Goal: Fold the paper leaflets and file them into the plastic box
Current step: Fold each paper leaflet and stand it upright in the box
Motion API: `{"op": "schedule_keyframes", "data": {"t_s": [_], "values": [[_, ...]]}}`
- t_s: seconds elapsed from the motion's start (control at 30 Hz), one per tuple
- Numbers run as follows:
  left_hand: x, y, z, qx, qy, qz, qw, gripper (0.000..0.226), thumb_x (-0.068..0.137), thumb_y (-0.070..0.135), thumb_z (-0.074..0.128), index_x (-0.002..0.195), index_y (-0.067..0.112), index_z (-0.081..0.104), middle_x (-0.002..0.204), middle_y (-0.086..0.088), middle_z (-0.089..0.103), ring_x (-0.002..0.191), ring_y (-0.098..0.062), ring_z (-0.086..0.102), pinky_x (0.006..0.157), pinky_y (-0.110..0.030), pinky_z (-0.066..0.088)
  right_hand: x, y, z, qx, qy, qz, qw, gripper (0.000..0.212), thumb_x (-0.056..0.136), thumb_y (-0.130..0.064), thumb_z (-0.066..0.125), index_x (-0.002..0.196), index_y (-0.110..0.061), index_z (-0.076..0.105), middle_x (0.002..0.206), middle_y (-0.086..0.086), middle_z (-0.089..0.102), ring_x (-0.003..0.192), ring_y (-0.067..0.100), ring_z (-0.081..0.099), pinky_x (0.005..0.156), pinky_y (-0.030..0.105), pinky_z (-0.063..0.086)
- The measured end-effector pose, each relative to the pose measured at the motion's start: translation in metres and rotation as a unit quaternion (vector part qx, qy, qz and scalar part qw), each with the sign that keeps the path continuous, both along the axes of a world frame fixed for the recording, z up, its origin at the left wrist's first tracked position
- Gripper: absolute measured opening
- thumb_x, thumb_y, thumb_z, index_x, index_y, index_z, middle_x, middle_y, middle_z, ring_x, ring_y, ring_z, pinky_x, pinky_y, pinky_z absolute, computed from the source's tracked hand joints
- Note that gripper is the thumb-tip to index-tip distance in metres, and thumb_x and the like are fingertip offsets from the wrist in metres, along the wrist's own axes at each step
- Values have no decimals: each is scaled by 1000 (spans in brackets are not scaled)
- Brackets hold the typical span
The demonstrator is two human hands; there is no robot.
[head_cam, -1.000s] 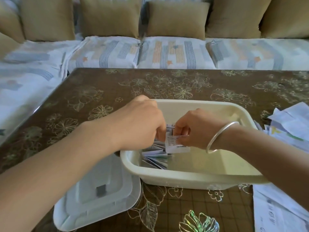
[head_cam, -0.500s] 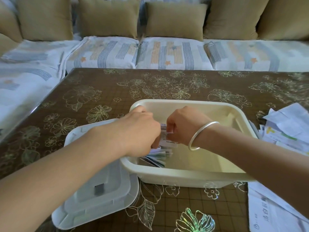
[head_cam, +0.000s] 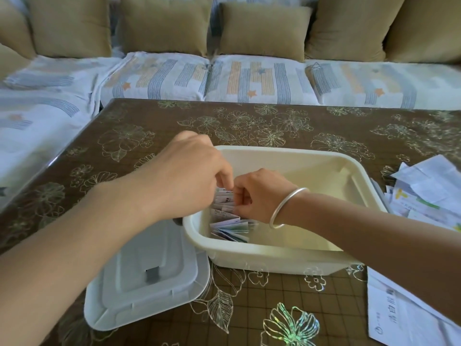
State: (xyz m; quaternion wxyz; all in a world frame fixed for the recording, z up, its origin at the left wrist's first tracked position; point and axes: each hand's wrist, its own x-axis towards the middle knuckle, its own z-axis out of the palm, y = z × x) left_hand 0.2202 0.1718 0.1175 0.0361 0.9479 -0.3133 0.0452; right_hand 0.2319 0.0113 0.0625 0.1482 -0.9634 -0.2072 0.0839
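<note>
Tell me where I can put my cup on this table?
Bare table: between box and sofa, and in front, between lid and loose papers. Crowded: the box's left end, with left hand, right hand and leaflets.

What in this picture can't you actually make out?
Head view:
Left hand fingertips: behind its own knuckles, so its grip is unclear.
Print on the small folded paper leaflets: too small.
Loose white paper sheets: cut by the right edge.
Grey rectangular plastic lid: partly under the left forearm.
</note>
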Motion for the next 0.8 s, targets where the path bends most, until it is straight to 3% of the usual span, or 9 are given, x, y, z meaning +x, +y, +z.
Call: {"op": "schedule_keyframes", "data": {"t_s": [0.1, 0.23, 0.37, 0.5, 0.6, 0.7, 0.8], "values": [[-6, 3, -3, -18, 14, 2, 1000, 51, 79, -1, 45, 92, 40, 72, 95, 14, 68, 105, -11, 49, 108, -28, 23, -1, -2, 2, 41, 49, -11, 998, 17, 85, -19, 61, 73, -27, 54, 65, -8, 62, 65, 16, 63, 71, 25, 53], [-12, 4, -8, -36, 28, 14, 999, 50, 82, 1, 43, 92, 41, 71, 99, 9, 65, 107, -14, 48, 109, -32, 26, -2, -10, 9, 100, 80, -41, 991, 25, 88, -7, 53, 75, -28, 54, 70, -1, 71, 59, 15, 69, 59, 23, 55], [-25, -1, -1, -68, 16, 10, 998, 48, 85, -2, 43, 94, 35, 73, 95, 17, 64, 102, -9, 46, 106, -25, 21, -8, -30, 33, 145, 56, -76, 985, 20, 90, -6, 55, 81, -23, 60, 76, -1, 70, 54, 11, 65, 42, 14, 43], [-37, -3, 3, -126, 8, 12, 992, 48, 86, -3, 44, 90, 35, 73, 92, 21, 66, 98, -8, 48, 98, -23, 26, -39, -54, 59, 180, 16, -100, 978, 14, 92, -11, 57, 85, -21, 64, 75, -6, 70, 56, 9, 67, 48, 24, 53], [-55, -15, 4, -186, -1, 7, 982, 47, 85, -3, 45, 85, 34, 74, 84, 22, 65, 93, -6, 50, 83, -22, 31, -80, -74, 68, 262, -38, -130, 955, 13, 90, -12, 59, 84, -22, 65, 72, -7, 70, 54, 10, 66, 47, 19, 47], [-76, -37, 3, -257, -21, -3, 966, 43, 83, 5, 42, 78, 33, 74, 76, 25, 63, 86, -1, 49, 76, -8, 31, -123, -99, 63, 360, -84, -185, 911, 13, 89, -8, 59, 85, -18, 66, 68, -4, 68, 49, 12, 61, 45, 19, 42], [-100, -66, -2, -296, -26, -33, 954, 40, 85, 3, 48, 76, 31, 74, 71, 26, 59, 82, 2, 51, 70, -4, 34, -163, -130, 42, 374, -131, -258, 881, 16, 89, -4, 60, 83, -18, 65, 65, -3, 67, 46, 10, 58, 45, 21, 45]]}}
